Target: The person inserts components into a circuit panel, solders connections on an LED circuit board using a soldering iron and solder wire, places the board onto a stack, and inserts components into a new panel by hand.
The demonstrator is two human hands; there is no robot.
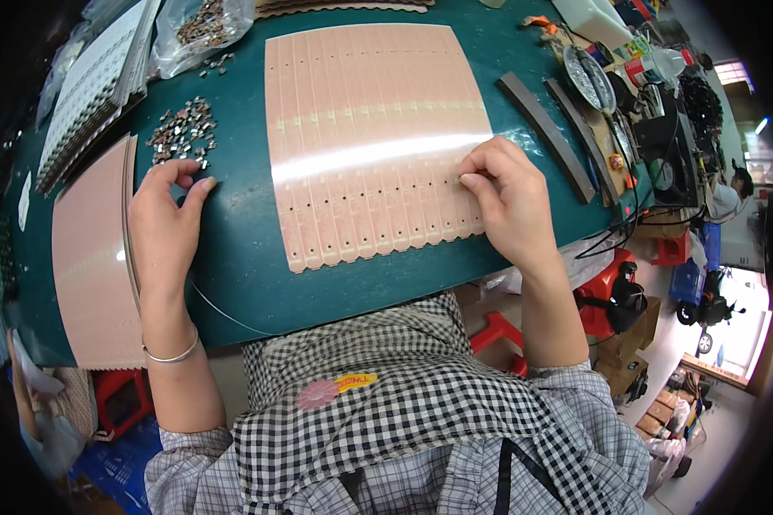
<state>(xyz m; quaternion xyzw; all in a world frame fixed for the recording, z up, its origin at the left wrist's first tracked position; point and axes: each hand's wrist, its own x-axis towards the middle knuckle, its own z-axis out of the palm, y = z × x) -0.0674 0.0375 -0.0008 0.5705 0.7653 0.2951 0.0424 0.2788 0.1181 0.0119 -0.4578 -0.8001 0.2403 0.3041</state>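
A pale pink panel sheet, scored into narrow strips with rows of small dark holes, lies before me on the green table. My right hand is over its right side, thumb and forefinger pinched near a hole in the outermost strips. Whatever sits between those fingertips is too small to make out. At the left, my left hand rests by a loose pile of small metal pieces, its thumb and forefinger a little apart. I see nothing held in it. Beside that hand is a stack of similar pink sheets.
A clear bag of metal pieces and a stack of pale patterned sheets stand far left. Two dark bars lie right of the sheet, near a round metal dish and cables. A red stool is beyond the table edge.
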